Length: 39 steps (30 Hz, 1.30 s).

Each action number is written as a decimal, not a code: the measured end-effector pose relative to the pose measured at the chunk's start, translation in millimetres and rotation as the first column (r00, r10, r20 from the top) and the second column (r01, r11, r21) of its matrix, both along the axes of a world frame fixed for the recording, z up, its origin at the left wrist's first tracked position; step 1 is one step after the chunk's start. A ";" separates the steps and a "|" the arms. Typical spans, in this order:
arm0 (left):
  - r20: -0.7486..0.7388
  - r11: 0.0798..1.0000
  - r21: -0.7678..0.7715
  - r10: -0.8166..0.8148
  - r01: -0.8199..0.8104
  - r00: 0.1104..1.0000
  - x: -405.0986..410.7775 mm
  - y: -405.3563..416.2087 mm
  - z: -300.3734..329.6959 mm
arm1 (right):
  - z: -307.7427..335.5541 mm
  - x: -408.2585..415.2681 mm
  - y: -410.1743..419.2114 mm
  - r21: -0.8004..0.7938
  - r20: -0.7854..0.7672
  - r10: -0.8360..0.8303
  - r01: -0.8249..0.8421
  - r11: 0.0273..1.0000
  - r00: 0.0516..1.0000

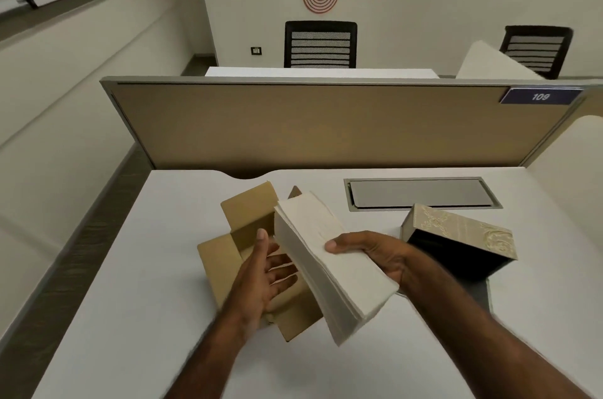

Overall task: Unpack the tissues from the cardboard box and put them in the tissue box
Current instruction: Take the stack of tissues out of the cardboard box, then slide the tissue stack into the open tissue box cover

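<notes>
A thick stack of white tissues (329,271) is lifted above the desk, tilted, with my right hand (372,255) gripping its right edge, thumb on top. My left hand (264,274) is spread open beside the stack's left face, fingers apart, over the brown cardboard box (225,255). The cardboard box lies on the white desk with its flaps folded out. To the right stands the tissue box (463,232), beige with a leaf pattern, tipped so that its dark open inside faces me.
A grey cable hatch (421,193) is set into the white desk (130,300) behind the tissue box. A tan partition (293,127) closes the far edge. Two black chairs (321,44) stand beyond it.
</notes>
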<state>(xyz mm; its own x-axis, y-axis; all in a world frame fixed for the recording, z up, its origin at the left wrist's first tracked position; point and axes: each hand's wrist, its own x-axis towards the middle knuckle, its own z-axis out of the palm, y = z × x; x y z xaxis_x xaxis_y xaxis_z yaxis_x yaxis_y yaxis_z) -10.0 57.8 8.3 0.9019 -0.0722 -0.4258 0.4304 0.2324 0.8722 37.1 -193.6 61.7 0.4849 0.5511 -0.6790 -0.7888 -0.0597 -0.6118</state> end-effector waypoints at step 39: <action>-0.266 0.997 0.020 -0.070 0.078 0.962 34.0 -293.4 -98.1 | -131.6 -101.4 -323.8 -0.120 0.133 -0.668 0.681 0.723 0.733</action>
